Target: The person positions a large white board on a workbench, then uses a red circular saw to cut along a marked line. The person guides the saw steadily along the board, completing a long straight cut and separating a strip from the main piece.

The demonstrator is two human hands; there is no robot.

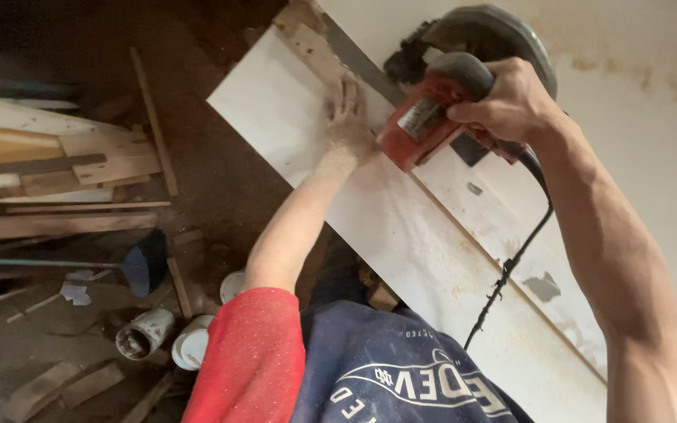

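Workshop floor (221, 196): dark, dusty, scattered with offcuts; I log a stack of timber planks (56, 164) at its left edge, a blue-headed tool with a long handle (144, 265) below that, and two pale pots (168, 335) lying near the bottom. White board (401, 235): long, laid slantwise from the upper middle to the lower right, a rough wooden batten (307, 39) along its upper end. Circular saw (432, 110): red body, dark round guard, sitting on the board near its upper end, black cord (511, 266) trailing down across the board. My right hand (511, 102): fingers wrapped tight round the saw's grip. My left hand (348, 117): pressed flat on the board just beside the saw, fingers spread, nothing in it. The blade itself is hidden behind the guard, so I cannot tell whether it touches the board.
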